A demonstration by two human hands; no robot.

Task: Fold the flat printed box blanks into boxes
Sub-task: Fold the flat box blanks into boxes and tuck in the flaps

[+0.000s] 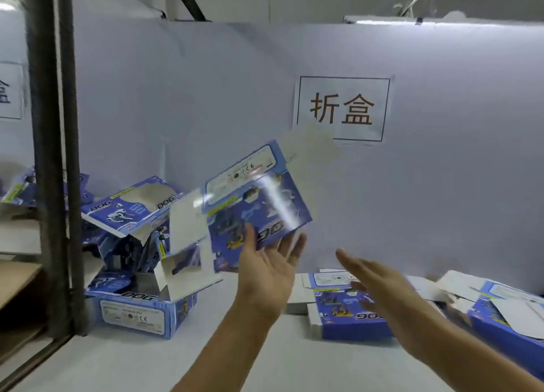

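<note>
Blue box (259, 197) atop left fingertips (290, 244)

Scene bright, cool, evenly lit from overhead; I see lit strip along top of white partition (323, 56) at right. Shadows soft and faint on table (265, 362). White glare streak crosses raised box (256, 197); its flaps smear with motion blur. Both hands blurred, right hand (374, 282) worse than left hand (268, 271). Dark post (53, 156) bows from wide-angle distortion. Overall softness; sign (343, 109) readable.
</note>
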